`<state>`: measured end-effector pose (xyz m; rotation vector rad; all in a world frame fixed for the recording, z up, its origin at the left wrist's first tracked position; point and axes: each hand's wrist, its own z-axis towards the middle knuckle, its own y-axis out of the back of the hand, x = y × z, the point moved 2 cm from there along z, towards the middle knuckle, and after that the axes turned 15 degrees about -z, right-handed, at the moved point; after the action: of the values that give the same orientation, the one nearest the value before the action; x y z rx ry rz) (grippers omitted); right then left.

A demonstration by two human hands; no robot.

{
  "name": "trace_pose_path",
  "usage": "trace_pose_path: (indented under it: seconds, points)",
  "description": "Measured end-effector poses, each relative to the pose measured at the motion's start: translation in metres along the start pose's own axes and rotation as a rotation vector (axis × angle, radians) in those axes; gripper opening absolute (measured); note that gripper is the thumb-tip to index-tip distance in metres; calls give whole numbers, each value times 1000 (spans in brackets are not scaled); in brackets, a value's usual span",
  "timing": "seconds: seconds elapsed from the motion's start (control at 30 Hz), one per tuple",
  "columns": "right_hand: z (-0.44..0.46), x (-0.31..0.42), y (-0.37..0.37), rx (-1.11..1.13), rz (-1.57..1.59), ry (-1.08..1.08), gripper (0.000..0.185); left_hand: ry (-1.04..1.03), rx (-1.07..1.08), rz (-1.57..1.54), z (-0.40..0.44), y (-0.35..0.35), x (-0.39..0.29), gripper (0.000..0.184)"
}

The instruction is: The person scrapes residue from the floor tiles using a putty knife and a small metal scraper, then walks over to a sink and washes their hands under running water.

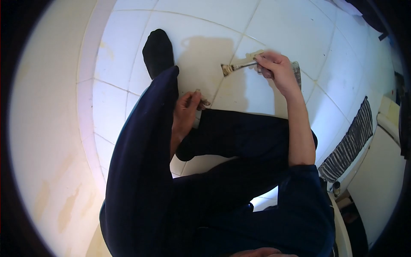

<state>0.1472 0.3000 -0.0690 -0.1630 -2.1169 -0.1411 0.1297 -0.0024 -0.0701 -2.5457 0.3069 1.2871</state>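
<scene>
Holds a brush [237, 67] in the right hand [274, 68], out over the white tiled floor [205, 23]. Pinches the thin handle between thumb and fingers, with the fingers closed up and bent round it rather than spread. Points the bristles to the left, away from the palm, with pale clumped matter along them and a dark edge at the tip. Cannot tell how high above the tiles, or whether touching them. Shows, just behind the right wrist, a greyish thing [296, 72], too hidden to name.

Has the left hand [185, 113] down between the raised left leg [143, 132] and the folded right leg [252, 132], well apart from the brush. Bends the fingers in, with the thumb raised beside them. Cannot tell whether pinching anything there: just a brownish patch at the fingertips, too small and blurred to make out. Close below, by the folded leg, a pale grey strip [197, 119], partly covered.

Wears dark cloth on both legs and a black sock [158, 51] on the left foot. Farther right, a striped mat [349, 141] near a small bottle [337, 188].
</scene>
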Motion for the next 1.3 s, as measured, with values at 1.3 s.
trace_pose_path:
  seconds: [1.3]
  points:
    - [-9, 14, -13, -56, -498, 20, 25, 4, 35, -5, 0, -1, -3, 33]
